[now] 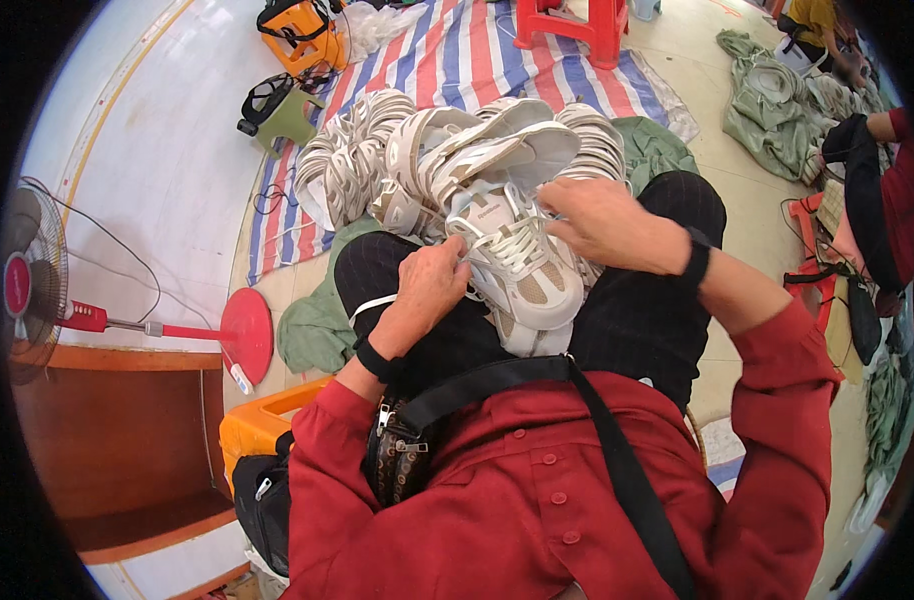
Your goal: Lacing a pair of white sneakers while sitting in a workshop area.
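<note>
A white-and-beige sneaker upper (522,265) lies between my knees, toe toward me. White shoelaces (517,245) cross its front. My left hand (427,290) is closed in a pinch at the left eyelet edge, with a white lace strand trailing beneath it over my knee. My right hand (612,225) is at the upper right side of the shoe, thumb and fingers pinched together; what lies between them is hidden. Just beyond rests a loose pile of similar uppers (507,145), with nested stacks (362,150) to its left and right.
Beneath the pile spreads a red, white and blue striped sheet (477,50). To the left are a pink-based fan (247,335), a green stool (287,125) and an orange stool (307,45). A red stool (574,30) stands ahead. Other people and green sacks (762,120) are at right.
</note>
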The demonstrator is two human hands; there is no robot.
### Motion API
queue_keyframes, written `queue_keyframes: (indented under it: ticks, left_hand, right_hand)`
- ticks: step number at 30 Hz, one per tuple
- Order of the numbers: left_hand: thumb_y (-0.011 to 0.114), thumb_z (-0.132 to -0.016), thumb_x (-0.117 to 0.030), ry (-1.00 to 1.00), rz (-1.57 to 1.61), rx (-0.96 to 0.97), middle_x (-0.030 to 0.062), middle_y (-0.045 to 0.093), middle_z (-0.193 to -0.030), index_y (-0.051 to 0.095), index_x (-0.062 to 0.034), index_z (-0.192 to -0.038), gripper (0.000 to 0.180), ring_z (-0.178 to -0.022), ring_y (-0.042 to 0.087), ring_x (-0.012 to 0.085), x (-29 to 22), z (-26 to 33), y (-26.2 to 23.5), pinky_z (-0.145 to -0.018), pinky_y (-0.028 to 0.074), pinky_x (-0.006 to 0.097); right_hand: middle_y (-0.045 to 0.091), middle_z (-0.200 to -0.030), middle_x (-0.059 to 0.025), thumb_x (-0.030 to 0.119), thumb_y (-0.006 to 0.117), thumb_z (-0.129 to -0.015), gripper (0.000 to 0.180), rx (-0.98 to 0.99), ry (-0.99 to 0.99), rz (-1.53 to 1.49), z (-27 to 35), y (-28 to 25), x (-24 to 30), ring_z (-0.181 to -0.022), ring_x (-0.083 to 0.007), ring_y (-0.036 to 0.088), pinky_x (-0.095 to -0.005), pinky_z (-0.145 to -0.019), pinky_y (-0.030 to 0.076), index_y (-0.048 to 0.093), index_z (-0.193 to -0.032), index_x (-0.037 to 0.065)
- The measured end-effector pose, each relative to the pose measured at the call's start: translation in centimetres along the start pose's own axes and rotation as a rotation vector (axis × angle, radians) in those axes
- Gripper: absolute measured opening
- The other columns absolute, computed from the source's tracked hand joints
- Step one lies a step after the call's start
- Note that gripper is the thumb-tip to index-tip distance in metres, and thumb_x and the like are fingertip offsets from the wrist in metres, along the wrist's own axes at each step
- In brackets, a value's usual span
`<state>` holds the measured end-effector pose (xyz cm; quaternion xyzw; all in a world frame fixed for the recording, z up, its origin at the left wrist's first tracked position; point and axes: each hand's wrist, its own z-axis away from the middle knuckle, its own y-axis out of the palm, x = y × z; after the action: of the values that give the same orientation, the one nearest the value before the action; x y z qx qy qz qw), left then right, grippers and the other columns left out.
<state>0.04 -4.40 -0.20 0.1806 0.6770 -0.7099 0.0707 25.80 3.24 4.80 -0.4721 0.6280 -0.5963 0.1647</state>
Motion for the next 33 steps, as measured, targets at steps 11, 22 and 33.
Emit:
queue_keyframes:
  ticks: [11, 22, 33]
  left_hand:
    - [0.056, -0.084, -0.014, 0.113, -0.002, -0.003, 0.0181, 0.063, -0.073, 0.060, -0.0051, -0.091, 0.012, -0.073, 0.062, 0.0380, 1.1, 1.5, -0.5, -0.065, 0.048, 0.046]
    - [0.052, -0.084, -0.007, 0.120, -0.251, -0.001, 0.0177, 0.061, -0.068, 0.053, -0.0029, -0.080, 0.006, -0.069, 0.061, 0.0379, 0.8, 3.8, -2.5, -0.062, 0.046, 0.047]
    - [0.054, -0.077, -0.005, 0.015, -0.424, -0.004, 0.0120, 0.062, -0.072, 0.052, -0.0068, -0.080, 0.004, -0.070, 0.063, 0.0328, 3.4, 6.5, -3.1, -0.064, 0.046, 0.044]
  right_hand:
    - [0.062, -0.072, -0.0134, 0.015, 0.062, -0.076, 0.017, 0.261, 0.453, -0.543, -2.1, 6.5, -4.5, -0.063, -0.0251, 0.061, -0.0356, -0.058, 0.049, 0.061, -0.084, 0.000]
    - [0.048, -0.059, 0.0020, 0.012, 0.060, -0.084, 0.006, 0.137, 0.693, -1.055, -2.0, 5.4, -7.1, -0.048, -0.0070, 0.045, -0.0226, -0.041, 0.038, 0.058, -0.083, 0.006]
    - [0.056, -0.067, -0.0107, 0.013, 0.061, -0.079, 0.013, -0.028, 0.130, -0.278, -0.4, 2.1, -7.4, -0.061, -0.0253, 0.056, -0.0384, -0.057, 0.045, 0.058, -0.086, 0.002]
